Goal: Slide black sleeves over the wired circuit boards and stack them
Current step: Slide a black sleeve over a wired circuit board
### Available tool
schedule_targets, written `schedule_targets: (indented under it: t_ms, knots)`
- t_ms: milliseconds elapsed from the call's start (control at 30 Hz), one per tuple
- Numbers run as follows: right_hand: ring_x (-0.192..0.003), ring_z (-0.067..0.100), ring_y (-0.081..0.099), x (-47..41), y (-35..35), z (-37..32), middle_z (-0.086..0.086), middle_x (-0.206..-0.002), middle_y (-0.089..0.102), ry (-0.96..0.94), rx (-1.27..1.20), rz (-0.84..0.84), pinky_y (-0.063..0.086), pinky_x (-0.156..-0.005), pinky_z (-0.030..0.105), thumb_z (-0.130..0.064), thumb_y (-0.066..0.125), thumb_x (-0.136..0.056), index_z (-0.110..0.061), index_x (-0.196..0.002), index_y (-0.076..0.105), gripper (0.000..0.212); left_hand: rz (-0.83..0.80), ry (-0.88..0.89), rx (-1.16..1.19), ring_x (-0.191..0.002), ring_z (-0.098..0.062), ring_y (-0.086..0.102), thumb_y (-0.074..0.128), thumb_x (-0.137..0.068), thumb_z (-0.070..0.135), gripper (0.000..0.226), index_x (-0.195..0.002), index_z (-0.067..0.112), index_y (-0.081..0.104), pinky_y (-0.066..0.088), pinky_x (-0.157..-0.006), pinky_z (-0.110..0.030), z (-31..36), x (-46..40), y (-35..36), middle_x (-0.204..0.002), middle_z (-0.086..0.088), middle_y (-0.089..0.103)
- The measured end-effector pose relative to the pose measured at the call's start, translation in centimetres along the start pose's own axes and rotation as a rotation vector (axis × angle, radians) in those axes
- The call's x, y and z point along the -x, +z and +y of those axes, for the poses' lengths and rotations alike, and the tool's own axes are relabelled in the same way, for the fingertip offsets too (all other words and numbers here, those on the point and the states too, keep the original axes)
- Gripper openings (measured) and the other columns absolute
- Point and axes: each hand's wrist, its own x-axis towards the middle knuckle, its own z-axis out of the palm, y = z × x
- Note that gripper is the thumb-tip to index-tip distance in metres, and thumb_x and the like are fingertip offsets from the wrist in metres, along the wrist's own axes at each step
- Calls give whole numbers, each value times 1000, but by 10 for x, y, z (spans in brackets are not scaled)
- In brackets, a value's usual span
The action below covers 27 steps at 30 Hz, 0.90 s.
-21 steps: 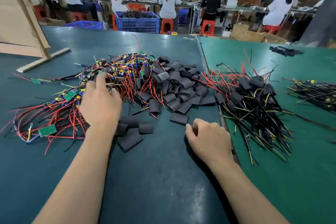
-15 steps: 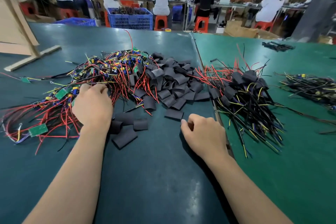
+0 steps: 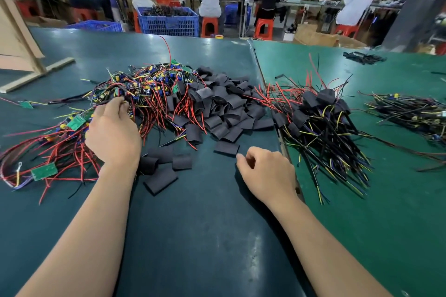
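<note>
- The left hand (image 3: 113, 135) is reaching into the near edge of the heap of wired circuit boards (image 3: 135, 96), and its fingers (image 3: 120, 106) are curling around a small bunch of wires there; which board hangs on them I cannot tell.
- The right hand (image 3: 268, 173) is resting on the table (image 3: 205, 236), just in front of the pile of black sleeves (image 3: 224, 108). Its fingers are loosely curled and are holding nothing, with the thumb tip lying near one flat sleeve at the front edge of that pile.
- The pile of black sleeves is lying in the middle, touching the right side of the heap of wired circuit boards; red wires are running over some sleeves.
- A few loose sleeves (image 3: 161, 166) are lying apart in front of the pile, just beside the left wrist.
- The stack of finished sleeved boards (image 3: 318, 113) is lying to the right of the pile of black sleeves, with its black and yellow wires pointing toward the person.
- Another bundle of wires (image 3: 412, 113) is lying further right of that stack.
</note>
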Motion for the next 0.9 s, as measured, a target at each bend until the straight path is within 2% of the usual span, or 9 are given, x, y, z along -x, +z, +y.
schedule_targets:
  t_ms: [133, 200, 300, 467, 600, 667, 733, 800, 900]
  knots:
    - [-51, 10, 32, -1, -1, 0, -11, -52, 41, 19, 1, -2, 17, -47, 23, -50, 49, -93, -24, -59, 38, 45, 214, 266, 190, -81, -36, 66, 55, -100, 25, 25, -110, 14, 74, 43, -62, -39, 17, 8, -5, -98, -12, 72]
    - [-51, 11, 33, -2, 0, -1, -11, -52, 41, 25, 3, -1, 17, -47, 23, -51, 48, -93, -23, -59, 39, 45, 217, 448, 278, -77, -31, 66, 59, -99, 22, 20, -106, 12, 75, 47, -62, -37, 25, 17, -3, -92, -11, 71]
    - [-50, 5, 31, -3, 0, 0, -11, -51, 41, 37, -3, 8, 16, -47, 23, -51, 49, -93, -23, -59, 40, 46, 45, 584, 242, -82, -31, 62, 68, -92, 24, 15, -99, 15, 78, 50, -63, -35, 31, 27, 2, -84, -6, 71]
    - [-50, 1, 28, -4, 1, -1, -11, -50, 39, 56, -26, 26, 15, -48, 22, -51, 51, -92, -20, -61, 44, 44, -453, 647, 109, -89, -35, 55, 80, -80, 31, 15, -90, 21, 81, 47, -77, -48, 28, 31, 7, -85, -4, 65]
    - [-53, 18, 36, -4, 0, -1, -10, -52, 40, 67, -37, 6, 22, -51, 30, -52, 52, -91, -18, -65, 50, 43, -699, 604, 177, -94, -27, 64, 73, -88, 28, 18, -101, 16, 78, 50, -85, -42, 32, 38, 2, -98, -3, 68]
    - [-60, 25, 38, -4, -1, -2, -10, -53, 39, 74, -38, -12, 25, -56, 33, -53, 50, -91, -19, -66, 51, 42, -590, 673, 280, -86, -25, 65, 71, -89, 22, 13, -97, 14, 79, 53, -80, -41, 38, 39, -6, -91, -2, 70]
    - [-64, 27, 40, -4, -2, -2, -10, -52, 38, 75, -39, -20, 27, -58, 33, -53, 49, -91, -20, -65, 50, 42, -311, 735, 245, -81, -28, 61, 70, -88, 19, 11, -95, 14, 78, 50, -74, -40, 41, 37, -11, -88, -3, 72]
    - [-64, 28, 41, -3, -2, -2, -9, -53, 40, 74, -48, -26, 27, -58, 32, -53, 49, -91, -19, -65, 50, 43, -105, 573, 30, -94, -35, 56, 67, -83, 13, 23, -104, 13, 75, 42, -78, -43, 35, 31, -11, -101, -9, 69]
    - [-55, 19, 38, -4, -3, -2, -9, -52, 42, 63, -74, -16, 23, -50, 29, -52, 51, -91, -18, -62, 47, 44, -243, 192, -250, -119, -39, 42, 59, -81, 11, 40, -121, 10, 66, 33, -95, -50, 17, 20, -10, -128, -15, 57]
